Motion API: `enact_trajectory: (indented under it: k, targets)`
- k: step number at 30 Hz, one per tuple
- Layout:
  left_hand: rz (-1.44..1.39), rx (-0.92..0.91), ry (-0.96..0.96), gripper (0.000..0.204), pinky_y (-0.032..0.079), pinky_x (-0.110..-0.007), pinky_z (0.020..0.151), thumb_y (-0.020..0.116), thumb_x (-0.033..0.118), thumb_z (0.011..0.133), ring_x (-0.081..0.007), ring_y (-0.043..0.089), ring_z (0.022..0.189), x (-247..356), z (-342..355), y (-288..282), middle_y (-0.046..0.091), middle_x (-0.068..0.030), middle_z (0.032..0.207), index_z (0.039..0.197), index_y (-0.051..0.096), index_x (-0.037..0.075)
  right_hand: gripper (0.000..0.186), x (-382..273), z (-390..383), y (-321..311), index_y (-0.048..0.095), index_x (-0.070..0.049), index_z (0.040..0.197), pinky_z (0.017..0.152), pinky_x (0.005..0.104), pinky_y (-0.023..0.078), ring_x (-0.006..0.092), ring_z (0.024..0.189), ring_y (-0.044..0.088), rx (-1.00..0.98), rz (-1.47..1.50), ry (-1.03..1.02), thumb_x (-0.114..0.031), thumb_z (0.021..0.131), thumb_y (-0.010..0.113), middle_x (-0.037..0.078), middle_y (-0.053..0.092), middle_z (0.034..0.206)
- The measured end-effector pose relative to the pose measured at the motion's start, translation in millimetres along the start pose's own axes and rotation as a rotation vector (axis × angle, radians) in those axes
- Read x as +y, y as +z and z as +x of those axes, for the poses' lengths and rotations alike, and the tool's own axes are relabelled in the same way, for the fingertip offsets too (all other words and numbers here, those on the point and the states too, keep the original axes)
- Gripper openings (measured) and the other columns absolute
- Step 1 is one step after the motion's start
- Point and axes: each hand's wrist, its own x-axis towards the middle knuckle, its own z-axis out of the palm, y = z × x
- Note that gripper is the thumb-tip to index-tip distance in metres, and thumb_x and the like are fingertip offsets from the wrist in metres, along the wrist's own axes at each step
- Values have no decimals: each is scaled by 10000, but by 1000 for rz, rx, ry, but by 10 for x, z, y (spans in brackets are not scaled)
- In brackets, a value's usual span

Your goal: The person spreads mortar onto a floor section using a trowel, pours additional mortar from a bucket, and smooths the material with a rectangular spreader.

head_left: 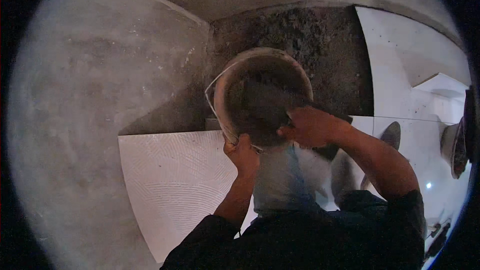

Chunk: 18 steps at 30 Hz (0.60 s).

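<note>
A round bucket point(220, 101) with a pale, stained rim tips its dark inside toward me. Its thin wire handle point(206, 92) hangs out at the left side. My left hand point(243, 156) is closed on the near rim, thumb up over the edge. Over the right part of the bucket's mouth, my right hand point(316, 127) is curled closed around something dark, perhaps a tool handle. Shadow hides what it holds and what lies inside the bucket. Left of my legs lies a white tile point(175, 175), its upper face covered with combed ridges.
A bare grey wall point(95, 80) rises on the left. Beyond the bucket is a dark, rough floor patch point(335, 60). White tiles point(395, 90) cover the right side, with a loose white piece point(442, 84) on them. Another person's foot point(454, 145) appears at far right.
</note>
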Motion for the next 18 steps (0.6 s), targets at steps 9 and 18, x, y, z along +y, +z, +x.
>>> enact_trajectory:
  k: [9, 18]
  targets:
    - [659, 31, 470, 427, 314, -355, 1011, 490, -29, 700, -293, 451, 1167, 446, 785, 347, 526, -158, 1165, 1126, 492, -54, 432, 126, -1219, -612, 479, 44, 1063, 786, 477, 469, 424, 886, 575, 276, -511, 159, -343, 875, 519, 274, 590, 922]
    - [922, -261, 1653, 191, 195, -603, 1022, 527, 79, 783, -343, 389, 1222, 429, 1664, 824, 475, -161, 1254, 947, 563, -10, 437, 1728, -2262, -231, 470, 32, 1129, 797, 396, 442, 285, 914, 572, 916, 106, 410, -290, 853, 574, 218, 590, 970]
